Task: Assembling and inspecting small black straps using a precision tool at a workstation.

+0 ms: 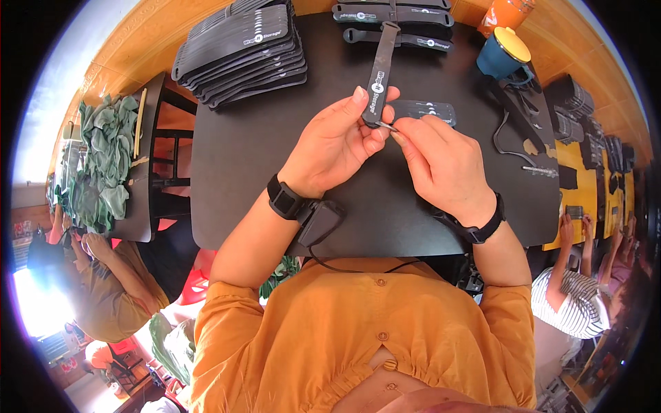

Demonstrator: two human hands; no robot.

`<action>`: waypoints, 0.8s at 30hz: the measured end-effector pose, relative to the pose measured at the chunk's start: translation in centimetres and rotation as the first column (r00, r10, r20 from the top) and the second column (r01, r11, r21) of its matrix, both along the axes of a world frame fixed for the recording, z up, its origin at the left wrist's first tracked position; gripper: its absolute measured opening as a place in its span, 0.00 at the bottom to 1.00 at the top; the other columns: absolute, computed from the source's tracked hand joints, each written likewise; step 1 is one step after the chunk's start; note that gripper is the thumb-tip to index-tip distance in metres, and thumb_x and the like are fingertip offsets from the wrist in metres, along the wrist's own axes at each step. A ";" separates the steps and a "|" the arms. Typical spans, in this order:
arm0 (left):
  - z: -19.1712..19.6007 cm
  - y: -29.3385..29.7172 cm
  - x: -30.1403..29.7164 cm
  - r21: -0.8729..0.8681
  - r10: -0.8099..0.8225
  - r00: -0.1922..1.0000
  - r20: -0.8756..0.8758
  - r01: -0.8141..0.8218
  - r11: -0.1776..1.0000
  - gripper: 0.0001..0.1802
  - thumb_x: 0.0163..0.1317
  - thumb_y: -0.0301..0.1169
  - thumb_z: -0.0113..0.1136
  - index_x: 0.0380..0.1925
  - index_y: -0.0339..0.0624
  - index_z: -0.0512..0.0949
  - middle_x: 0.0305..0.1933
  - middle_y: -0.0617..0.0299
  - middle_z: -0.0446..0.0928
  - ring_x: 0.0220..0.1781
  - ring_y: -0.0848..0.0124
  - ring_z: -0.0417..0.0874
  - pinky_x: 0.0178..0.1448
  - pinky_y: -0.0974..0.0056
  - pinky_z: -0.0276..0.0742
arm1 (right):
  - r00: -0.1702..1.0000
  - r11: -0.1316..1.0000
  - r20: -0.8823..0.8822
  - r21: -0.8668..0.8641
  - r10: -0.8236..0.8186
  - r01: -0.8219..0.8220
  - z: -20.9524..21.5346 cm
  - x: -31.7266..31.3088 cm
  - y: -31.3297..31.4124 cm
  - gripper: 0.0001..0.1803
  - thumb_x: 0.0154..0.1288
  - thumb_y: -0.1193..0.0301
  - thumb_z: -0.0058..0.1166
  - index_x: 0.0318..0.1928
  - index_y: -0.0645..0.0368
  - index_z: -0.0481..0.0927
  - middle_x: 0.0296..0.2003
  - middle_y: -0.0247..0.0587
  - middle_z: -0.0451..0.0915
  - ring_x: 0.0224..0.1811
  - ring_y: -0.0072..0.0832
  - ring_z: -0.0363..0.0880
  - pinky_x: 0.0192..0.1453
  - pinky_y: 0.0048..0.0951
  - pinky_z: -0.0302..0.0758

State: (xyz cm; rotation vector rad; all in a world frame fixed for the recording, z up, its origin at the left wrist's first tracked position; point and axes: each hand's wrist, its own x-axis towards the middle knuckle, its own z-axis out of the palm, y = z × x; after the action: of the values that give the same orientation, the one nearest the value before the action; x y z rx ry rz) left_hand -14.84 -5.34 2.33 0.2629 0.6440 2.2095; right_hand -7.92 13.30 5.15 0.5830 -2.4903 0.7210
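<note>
Over the middle of the dark table, my left hand (pixel 327 148) holds a black strap (pixel 383 65) with white print, gripping it near its rounded lower end. The strap's other end points away from me, toward the far edge. From the right, my right hand (pixel 444 155) is closed with thumb and forefinger pinched on a small thin metal piece (pixel 388 126) at the strap's lower end. Its exact kind is too small to make out. Beyond my right fingers lies a flat black printed piece (pixel 434 110) on the table, partly covered by the hand.
A tall stack of black straps (pixel 237 62) stands far left, with bundled straps (pixel 399 38) at the far edge. A blue mug with a yellow lid (pixel 499 62), an orange container (pixel 506 15) and loose dark strips (pixel 511 120) are on the right. Other people sit at neighbouring tables.
</note>
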 end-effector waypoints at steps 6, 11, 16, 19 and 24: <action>-0.6 0.6 0.7 0.054 0.050 0.996 0.077 -0.054 0.997 0.28 0.77 0.44 0.43 0.64 0.30 0.64 0.44 0.59 0.73 0.39 0.75 0.77 0.44 0.74 0.80 | 1.000 1.000 0.002 -0.011 -0.002 0.002 -0.3 0.0 -0.1 0.10 0.60 0.75 0.58 0.42 0.52 0.79 0.26 0.35 0.75 0.25 0.37 0.79 0.27 0.33 0.76; -0.7 1.0 1.0 0.069 0.042 0.986 0.159 -0.053 0.996 0.28 0.76 0.46 0.44 0.62 0.30 0.68 0.43 0.60 0.76 0.38 0.75 0.77 0.44 0.74 0.80 | 0.999 0.979 -0.042 -0.204 -0.003 -0.006 -0.4 -0.1 -0.8 0.18 0.59 0.79 0.56 0.50 0.51 0.80 0.26 0.35 0.76 0.24 0.37 0.79 0.28 0.33 0.77; -0.6 0.7 1.1 0.125 -0.016 0.988 0.151 -0.003 0.992 0.28 0.76 0.46 0.45 0.62 0.30 0.68 0.42 0.62 0.77 0.37 0.76 0.77 0.43 0.74 0.79 | 0.997 0.996 0.039 -0.058 0.068 -0.065 0.1 0.3 0.1 0.29 0.57 0.80 0.56 0.61 0.48 0.77 0.25 0.34 0.75 0.23 0.35 0.77 0.27 0.32 0.77; -0.3 0.7 1.1 0.079 -0.012 0.991 0.134 0.001 0.997 0.28 0.77 0.45 0.45 0.62 0.30 0.69 0.42 0.62 0.76 0.36 0.77 0.77 0.42 0.74 0.79 | 0.991 0.996 0.108 -0.061 0.078 -0.071 0.6 0.7 0.0 0.33 0.55 0.83 0.53 0.63 0.48 0.76 0.26 0.37 0.76 0.24 0.36 0.78 0.28 0.32 0.77; 0.0 0.6 1.2 -0.033 0.037 0.992 0.118 -0.034 0.999 0.27 0.77 0.45 0.45 0.61 0.30 0.70 0.42 0.63 0.76 0.36 0.77 0.76 0.42 0.75 0.78 | 0.992 0.999 0.119 0.012 0.052 -0.053 0.7 0.7 0.0 0.35 0.53 0.87 0.49 0.63 0.49 0.77 0.26 0.40 0.77 0.25 0.36 0.78 0.30 0.33 0.78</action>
State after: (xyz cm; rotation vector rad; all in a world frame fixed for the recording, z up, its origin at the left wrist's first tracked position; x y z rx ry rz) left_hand -13.67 -4.75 2.37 0.1036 0.6215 2.2283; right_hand -7.20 13.30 5.88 0.6302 -2.5997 0.7785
